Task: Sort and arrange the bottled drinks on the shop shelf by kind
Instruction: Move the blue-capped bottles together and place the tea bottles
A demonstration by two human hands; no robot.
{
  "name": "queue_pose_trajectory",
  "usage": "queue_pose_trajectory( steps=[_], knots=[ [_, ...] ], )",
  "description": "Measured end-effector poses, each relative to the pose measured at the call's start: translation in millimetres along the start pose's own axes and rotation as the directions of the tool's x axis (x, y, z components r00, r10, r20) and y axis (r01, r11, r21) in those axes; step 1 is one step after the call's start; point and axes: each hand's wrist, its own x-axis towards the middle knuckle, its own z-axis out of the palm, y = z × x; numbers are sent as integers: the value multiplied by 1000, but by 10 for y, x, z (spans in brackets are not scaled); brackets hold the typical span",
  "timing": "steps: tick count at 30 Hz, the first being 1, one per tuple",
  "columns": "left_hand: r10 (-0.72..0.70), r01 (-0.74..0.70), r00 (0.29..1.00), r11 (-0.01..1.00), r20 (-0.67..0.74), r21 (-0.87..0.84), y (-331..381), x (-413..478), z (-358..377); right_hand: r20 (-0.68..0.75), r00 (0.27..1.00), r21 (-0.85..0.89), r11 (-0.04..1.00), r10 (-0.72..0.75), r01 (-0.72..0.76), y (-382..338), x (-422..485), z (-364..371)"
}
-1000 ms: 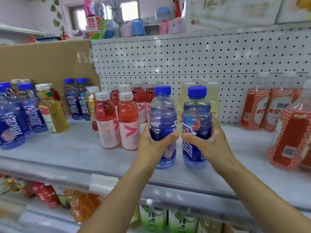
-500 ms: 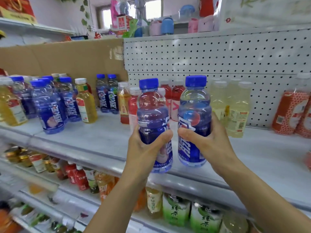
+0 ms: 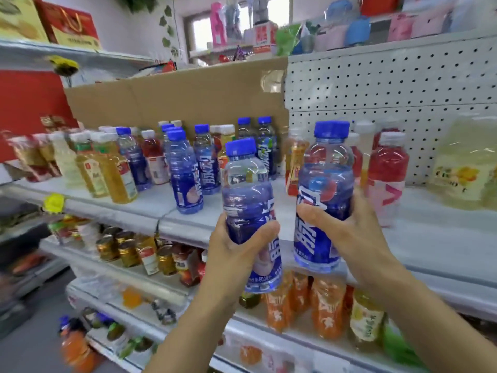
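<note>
My left hand [image 3: 236,246] grips a blue-capped, blue-labelled drink bottle [image 3: 247,189], held upright in front of the shelf edge. My right hand [image 3: 347,230] grips a second bottle of the same kind [image 3: 324,184], slightly higher and to the right. Both bottles hang in the air just off the grey shelf [image 3: 150,208]. On that shelf stands a group of matching blue bottles [image 3: 185,173] to the left, with two more [image 3: 255,146] at the back by the cardboard.
Amber tea bottles [image 3: 107,170] stand at the shelf's left, red and pink drinks [image 3: 387,170] and pale yellow bottles [image 3: 468,173] at the right. A cardboard sheet [image 3: 174,100] and pegboard [image 3: 390,84] back the shelf. Lower shelves hold cans [image 3: 126,251] and orange bottles [image 3: 322,305].
Both hands have lifted the two blue bottles off the shelf and carried them leftward; the view has swung left, bringing the left group of blue bottles closer.
</note>
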Motion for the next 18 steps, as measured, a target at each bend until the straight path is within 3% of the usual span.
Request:
queue_pose_trajectory(
  steps=[9,18],
  knots=[
    [-24,25,1000,999,-19,38,3,295,-935,-99,995,-32,999,33,-36,114,274,815],
    [69,-69,998,997,0,22,-16,972,-1016,-158,987,-105,993,38,-55,463,887,1035]
  ],
)
